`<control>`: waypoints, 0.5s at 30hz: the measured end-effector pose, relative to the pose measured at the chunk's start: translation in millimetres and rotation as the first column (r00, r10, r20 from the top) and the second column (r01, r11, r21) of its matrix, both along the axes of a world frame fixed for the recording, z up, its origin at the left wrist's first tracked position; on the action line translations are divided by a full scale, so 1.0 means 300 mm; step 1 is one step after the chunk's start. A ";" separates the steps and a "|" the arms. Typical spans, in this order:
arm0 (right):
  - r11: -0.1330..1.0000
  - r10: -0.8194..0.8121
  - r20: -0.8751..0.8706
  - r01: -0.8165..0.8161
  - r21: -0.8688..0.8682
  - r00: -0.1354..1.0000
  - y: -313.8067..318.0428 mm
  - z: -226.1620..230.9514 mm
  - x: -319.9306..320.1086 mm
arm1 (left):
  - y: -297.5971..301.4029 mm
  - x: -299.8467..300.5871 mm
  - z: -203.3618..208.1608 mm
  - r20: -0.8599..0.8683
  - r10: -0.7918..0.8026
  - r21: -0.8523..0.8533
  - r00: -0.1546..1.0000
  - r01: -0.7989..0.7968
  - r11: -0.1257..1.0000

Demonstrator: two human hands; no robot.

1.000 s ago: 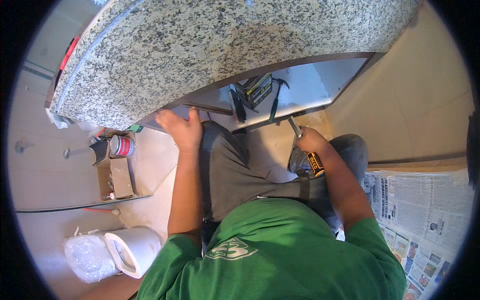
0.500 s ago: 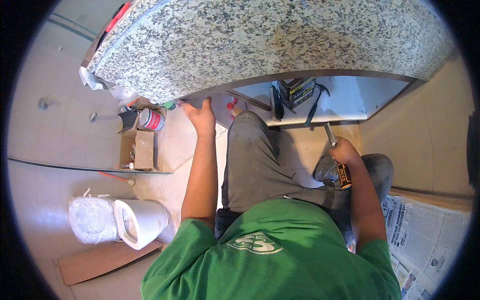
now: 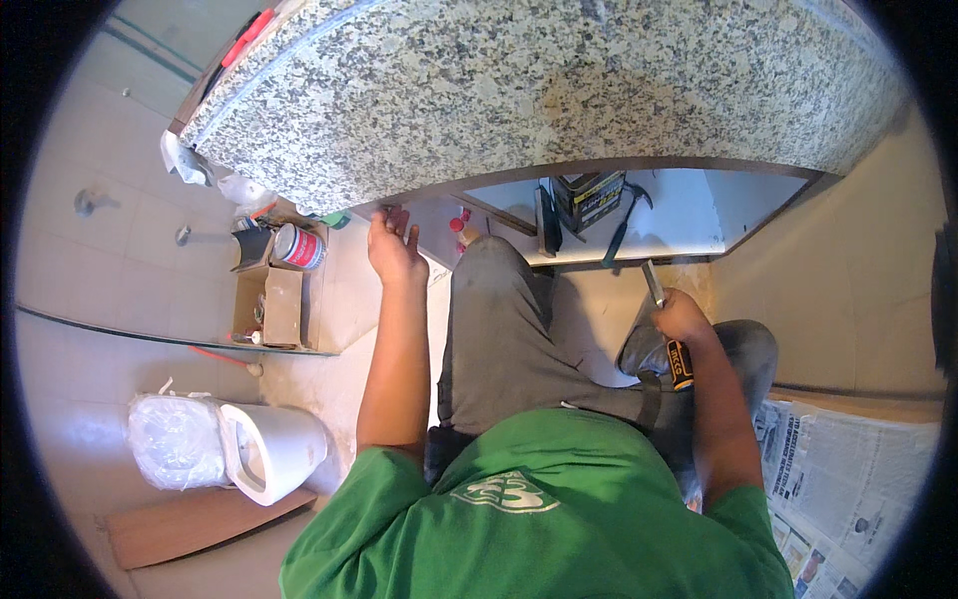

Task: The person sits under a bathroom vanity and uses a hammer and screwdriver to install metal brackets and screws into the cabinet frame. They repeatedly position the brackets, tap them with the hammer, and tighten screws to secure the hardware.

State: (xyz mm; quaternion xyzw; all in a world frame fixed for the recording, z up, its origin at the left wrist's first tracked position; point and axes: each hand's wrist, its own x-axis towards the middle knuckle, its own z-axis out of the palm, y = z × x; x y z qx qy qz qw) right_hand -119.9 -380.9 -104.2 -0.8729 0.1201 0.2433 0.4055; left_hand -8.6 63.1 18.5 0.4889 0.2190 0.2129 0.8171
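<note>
My right hand (image 3: 682, 317) is closed around a chisel (image 3: 681, 365). Its flat metal blade (image 3: 654, 284) sticks out past my fist toward the cabinet, and its orange and black handle shows below. My left hand (image 3: 394, 248) is raised at the front edge of the speckled granite countertop (image 3: 479, 100), fingers apart and holding nothing. The fingertips are close under that edge; whether they touch it I cannot tell. Ahead of my knees is the open cabinet (image 3: 679, 215) under the counter. On its floor lies a hammer (image 3: 621, 232), beside a dark tin (image 3: 591, 205) and a black tool (image 3: 548, 222).
At the left, a red-and-white can (image 3: 299, 247) stands by an open cardboard box (image 3: 284, 304). A toilet (image 3: 274, 454) and a wooden board (image 3: 190, 527) are farther down that side. Newspaper (image 3: 848, 469) covers the lower right. The cabinet's side panel and the wall hem my right side.
My left hand has turned, its fingers now pointing up under the counter edge instead of reaching left. My right hand keeps its hold on the chisel. The whole view has shifted slightly.
</note>
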 end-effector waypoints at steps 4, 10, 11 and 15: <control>1.000 0.005 0.002 -0.005 0.008 1.000 0.014 0.011 0.004 | 0.062 0.063 0.030 -0.040 -0.052 -0.206 0.998 0.042 0.978; 1.000 -0.019 -0.007 0.019 -0.001 1.000 0.021 0.045 -0.001 | 0.055 0.092 0.046 -0.023 -0.083 -0.303 0.996 0.072 0.950; 1.000 -0.024 -0.019 0.024 -0.018 1.000 0.013 0.044 -0.003 | 0.051 0.095 0.044 -0.001 -0.101 -0.326 0.995 0.095 0.941; 1.000 -0.017 -0.051 0.018 0.003 0.999 0.023 0.043 0.001 | 0.103 0.113 0.016 0.042 -0.047 -0.474 0.998 0.061 0.878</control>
